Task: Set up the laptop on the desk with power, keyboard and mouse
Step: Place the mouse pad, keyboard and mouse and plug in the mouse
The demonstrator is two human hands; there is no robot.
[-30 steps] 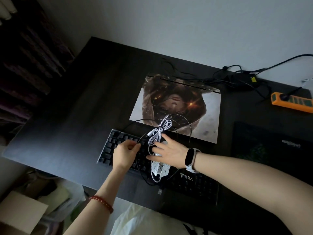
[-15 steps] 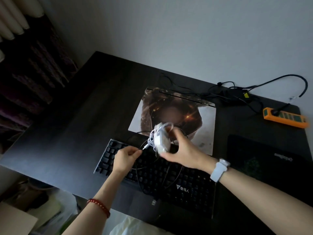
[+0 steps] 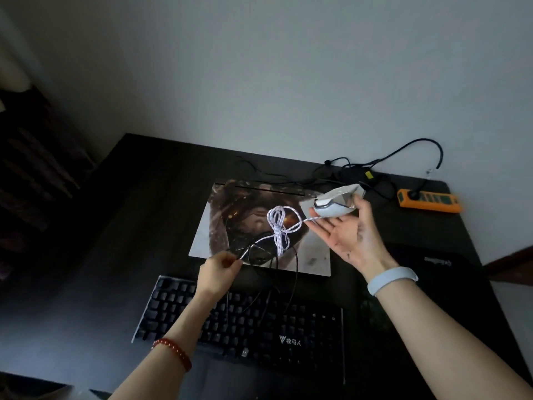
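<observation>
Curled fingertips of the left hand (image 3: 220, 269) pinch the free end of the white braided cable (image 3: 278, 229). The right hand (image 3: 354, 238), palm up, clamps the mouse (image 3: 331, 207) between thumb and fingers. The cable runs up and rightward from hand to hand, and its tied bundle hangs between them over the closed laptop (image 3: 311, 255). The bundle probably needs loosening next. The mouse pad (image 3: 432, 264) lies right of the laptop, nearer the right hand, and the keyboard (image 3: 259, 321) sits in front.

White mouse (image 3: 331, 208) with white braided cable (image 3: 277, 226) flecked lilac; black keyboard (image 3: 259, 321); laptop lid (image 3: 230, 215) printed in brown and cream; orange power strip (image 3: 428, 201); black tabletop (image 3: 115, 226); pale blue wristband (image 3: 392, 280); red beaded bracelet (image 3: 173, 349)
</observation>
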